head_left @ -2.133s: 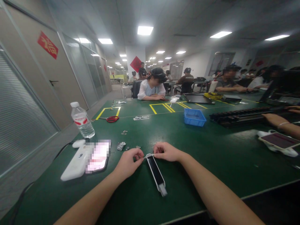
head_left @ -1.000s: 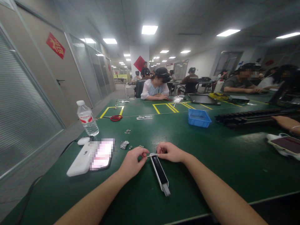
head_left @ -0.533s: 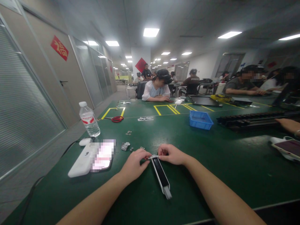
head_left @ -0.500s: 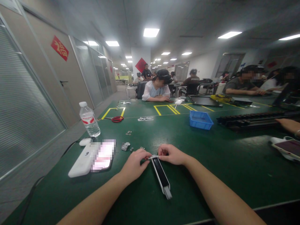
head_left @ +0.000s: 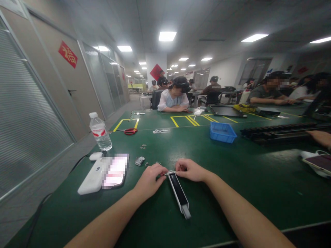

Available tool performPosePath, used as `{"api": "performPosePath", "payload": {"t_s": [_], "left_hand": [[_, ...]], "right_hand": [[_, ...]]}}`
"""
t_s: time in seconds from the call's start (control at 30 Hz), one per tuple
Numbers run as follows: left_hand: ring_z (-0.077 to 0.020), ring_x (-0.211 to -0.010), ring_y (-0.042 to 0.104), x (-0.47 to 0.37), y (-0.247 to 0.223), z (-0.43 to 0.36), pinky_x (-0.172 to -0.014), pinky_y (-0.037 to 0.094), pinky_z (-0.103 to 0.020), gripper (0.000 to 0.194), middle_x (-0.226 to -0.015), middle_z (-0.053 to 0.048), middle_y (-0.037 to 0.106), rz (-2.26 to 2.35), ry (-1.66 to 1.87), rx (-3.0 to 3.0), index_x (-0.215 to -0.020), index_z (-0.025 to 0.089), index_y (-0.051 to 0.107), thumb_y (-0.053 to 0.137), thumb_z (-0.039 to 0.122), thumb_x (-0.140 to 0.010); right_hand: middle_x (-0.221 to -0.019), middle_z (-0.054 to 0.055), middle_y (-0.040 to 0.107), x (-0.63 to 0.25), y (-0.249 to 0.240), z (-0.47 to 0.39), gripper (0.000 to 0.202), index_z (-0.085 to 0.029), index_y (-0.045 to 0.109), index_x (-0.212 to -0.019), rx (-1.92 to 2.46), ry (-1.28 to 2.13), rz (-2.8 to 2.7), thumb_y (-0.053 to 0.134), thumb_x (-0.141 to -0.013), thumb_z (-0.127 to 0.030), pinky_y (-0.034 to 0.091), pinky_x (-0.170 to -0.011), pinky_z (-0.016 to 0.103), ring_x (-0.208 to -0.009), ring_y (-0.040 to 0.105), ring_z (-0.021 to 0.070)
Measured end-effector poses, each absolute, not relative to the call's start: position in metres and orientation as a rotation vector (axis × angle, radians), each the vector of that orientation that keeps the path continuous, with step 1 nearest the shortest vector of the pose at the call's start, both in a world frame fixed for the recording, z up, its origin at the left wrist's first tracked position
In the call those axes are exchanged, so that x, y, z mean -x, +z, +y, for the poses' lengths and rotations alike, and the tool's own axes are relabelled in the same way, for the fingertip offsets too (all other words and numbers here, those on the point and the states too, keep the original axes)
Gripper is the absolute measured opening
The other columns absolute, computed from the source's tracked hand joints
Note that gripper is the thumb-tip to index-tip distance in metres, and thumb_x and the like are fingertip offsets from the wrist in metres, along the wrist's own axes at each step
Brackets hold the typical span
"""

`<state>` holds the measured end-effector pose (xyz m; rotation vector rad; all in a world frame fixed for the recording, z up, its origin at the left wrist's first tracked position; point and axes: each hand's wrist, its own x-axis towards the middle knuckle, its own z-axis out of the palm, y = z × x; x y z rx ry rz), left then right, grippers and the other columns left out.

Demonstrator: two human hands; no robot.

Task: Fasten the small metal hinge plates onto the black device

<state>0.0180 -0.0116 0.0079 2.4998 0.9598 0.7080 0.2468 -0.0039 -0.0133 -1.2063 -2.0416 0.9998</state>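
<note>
A long, narrow white-framed part with a black inner face [head_left: 179,190] lies on the green table [head_left: 212,220], with a grey tab [head_left: 186,211] at its near end. At its far end, my left hand [head_left: 152,179] pinches a small metal piece at the left corner; its exact kind is too small to tell. Opposite, my right hand [head_left: 190,170] has its thumb and curled fingers closed on the right corner of the same end. Small metal rings [head_left: 146,164] and a grey metal block [head_left: 140,161] lie just beyond my left hand.
At the left are a water bottle [head_left: 100,132], a white power bank-like case [head_left: 91,177] and a lit phone [head_left: 116,170]. Red-handled scissors [head_left: 130,131] and a blue bin [head_left: 222,132] lie farther back. A person [head_left: 174,98] sits opposite; another person's hand [head_left: 320,137] is at right.
The whole view has shifted very slightly. Both hands keep their hold at the far end of the white-framed part, which has not visibly moved on the table.
</note>
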Motion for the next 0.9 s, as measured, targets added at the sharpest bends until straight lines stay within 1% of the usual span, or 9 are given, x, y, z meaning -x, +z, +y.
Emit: {"api": "performPosePath", "payload": {"t_s": [0.1, 0.27, 0.43, 0.7, 0.9], "left_hand": [[-0.0167, -0.084, 0.057, -0.0178, 0.0086, -0.0123, -0.077, 0.045, -0.029, 0.019, -0.088, -0.003, 0.061, 0.950, 0.719, -2.502, -0.092, 0.017, 0.062, 0.056, 0.006, -0.077], [-0.0158, -0.082, 0.058, -0.0181, 0.0048, -0.0106, -0.078, 0.046, -0.031, 0.034, -0.091, -0.003, 0.060, 0.968, 0.769, -2.449, -0.105, 0.018, 0.058, 0.059, 0.004, -0.073], [-0.0164, -0.081, 0.059, -0.0187, 0.0033, -0.0098, -0.078, 0.046, -0.031, 0.032, -0.085, -0.001, 0.062, 1.002, 0.754, -2.448, -0.103, 0.017, 0.058, 0.061, 0.005, -0.074], [-0.0166, -0.084, 0.062, -0.0190, 0.0033, -0.0093, -0.081, 0.046, -0.032, 0.029, -0.089, 0.000, 0.066, 1.017, 0.740, -2.454, -0.102, 0.018, 0.059, 0.064, 0.007, -0.075], [-0.0151, -0.079, 0.063, -0.0197, 0.0038, -0.0099, -0.077, 0.047, -0.029, 0.018, -0.085, 0.000, 0.067, 1.040, 0.744, -2.436, -0.095, 0.017, 0.062, 0.064, 0.012, -0.078]], "right_hand": [[-0.072, -0.001, 0.051, -0.2469, -0.0136, -0.0041, 0.011, -0.014, 0.058, -0.075, 1.203, 0.991, -2.046, 0.064, -0.074, -0.024, 0.041, -0.059, 0.023, -0.061, 0.047, 0.0095], [-0.072, -0.001, 0.052, -0.2469, -0.0140, -0.0041, 0.011, -0.014, 0.058, -0.075, 1.204, 0.996, -2.040, 0.064, -0.075, -0.024, 0.041, -0.059, 0.023, -0.061, 0.047, 0.0092], [-0.071, -0.001, 0.052, -0.2475, -0.0160, -0.0029, 0.013, -0.014, 0.058, -0.076, 1.194, 1.012, -2.032, 0.064, -0.075, -0.026, 0.041, -0.058, 0.023, -0.062, 0.047, 0.0093], [-0.068, -0.003, 0.050, -0.2471, -0.0163, -0.0034, 0.017, -0.014, 0.057, -0.076, 1.195, 1.032, -2.025, 0.065, -0.075, -0.029, 0.040, -0.058, 0.022, -0.060, 0.045, 0.0088], [-0.069, -0.002, 0.051, -0.2470, -0.0144, -0.0040, 0.017, -0.015, 0.057, -0.076, 1.196, 1.047, -2.021, 0.066, -0.075, -0.029, 0.040, -0.058, 0.022, -0.061, 0.046, 0.0089]]}}
